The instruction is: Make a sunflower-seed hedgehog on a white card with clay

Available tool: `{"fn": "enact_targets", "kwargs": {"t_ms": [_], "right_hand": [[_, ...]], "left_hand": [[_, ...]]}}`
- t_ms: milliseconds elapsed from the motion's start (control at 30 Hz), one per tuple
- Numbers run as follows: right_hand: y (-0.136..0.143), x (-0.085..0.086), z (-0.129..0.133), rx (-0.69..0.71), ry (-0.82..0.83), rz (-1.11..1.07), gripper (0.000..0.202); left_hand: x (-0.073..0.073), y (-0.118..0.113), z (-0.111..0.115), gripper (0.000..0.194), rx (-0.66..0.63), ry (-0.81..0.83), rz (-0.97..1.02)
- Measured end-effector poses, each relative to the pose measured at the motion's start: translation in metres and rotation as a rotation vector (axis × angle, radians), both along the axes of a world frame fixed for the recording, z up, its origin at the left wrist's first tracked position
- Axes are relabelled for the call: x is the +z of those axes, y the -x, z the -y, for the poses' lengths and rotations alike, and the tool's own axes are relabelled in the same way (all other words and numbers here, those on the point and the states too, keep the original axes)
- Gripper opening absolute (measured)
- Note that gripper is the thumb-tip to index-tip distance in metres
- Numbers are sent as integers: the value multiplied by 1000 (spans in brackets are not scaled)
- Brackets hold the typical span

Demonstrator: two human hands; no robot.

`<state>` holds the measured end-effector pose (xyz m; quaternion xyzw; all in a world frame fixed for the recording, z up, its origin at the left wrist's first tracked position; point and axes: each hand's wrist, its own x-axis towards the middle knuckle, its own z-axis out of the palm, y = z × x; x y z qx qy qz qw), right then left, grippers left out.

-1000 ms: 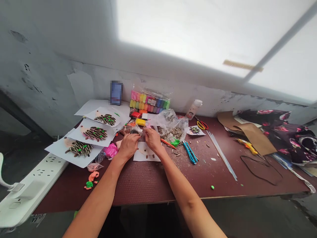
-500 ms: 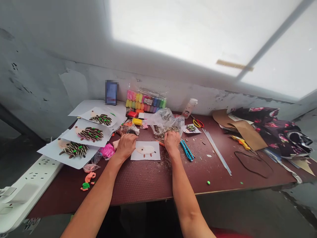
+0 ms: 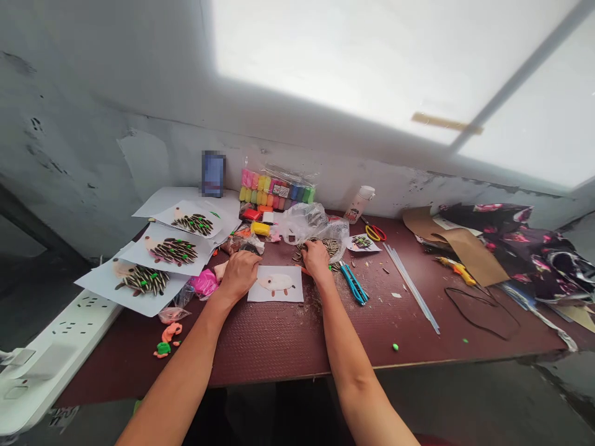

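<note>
A white card (image 3: 275, 293) with a cream clay hedgehog body (image 3: 277, 282) on it lies flat between my hands. My left hand (image 3: 240, 272) rests at the card's left edge, fingers curled; whatever is under them is hidden. My right hand (image 3: 317, 259) is at the pile of striped sunflower seeds (image 3: 331, 248), thumb and fingertips drawn together at its left side. I cannot see a seed between them. A clear plastic bag (image 3: 307, 222) lies crumpled behind the seeds. To the right of my right hand is a blue utility knife (image 3: 354, 284).
Finished seed hedgehogs on paper (image 3: 173, 250) are stacked at the left, above a white power strip (image 3: 60, 359). Colourful clay packs (image 3: 276, 191), a bottle (image 3: 359, 204) and scissors (image 3: 374, 232) stand or lie at the back. Clear glue sticks (image 3: 411, 288) and a yellow glue gun (image 3: 458, 271) lie right.
My right hand has shifted slightly left over the seeds, uncovering more of the pile on its right. My left hand stays by the card. The whole view has shifted slightly.
</note>
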<state>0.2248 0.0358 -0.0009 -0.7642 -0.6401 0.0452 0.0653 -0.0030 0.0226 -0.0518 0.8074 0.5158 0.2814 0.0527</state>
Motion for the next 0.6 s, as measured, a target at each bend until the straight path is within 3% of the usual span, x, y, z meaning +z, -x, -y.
{"fn": "enact_targets", "kwargs": {"t_ms": [200, 400, 467, 600], "right_hand": [[7, -4, -7, 103, -19, 7, 33], [19, -9, -10, 318, -105, -106, 39], [17, -9, -10, 287, -127, -89, 44], [5, -11, -9, 83, -98, 20, 48]], "left_hand": [[0, 0, -1, 32, 5, -9, -13], [-2, 1, -1, 31, -1, -5, -2], [-2, 1, -1, 31, 0, 1, 1], [-3, 1, -2, 32, 7, 10, 4]]}}
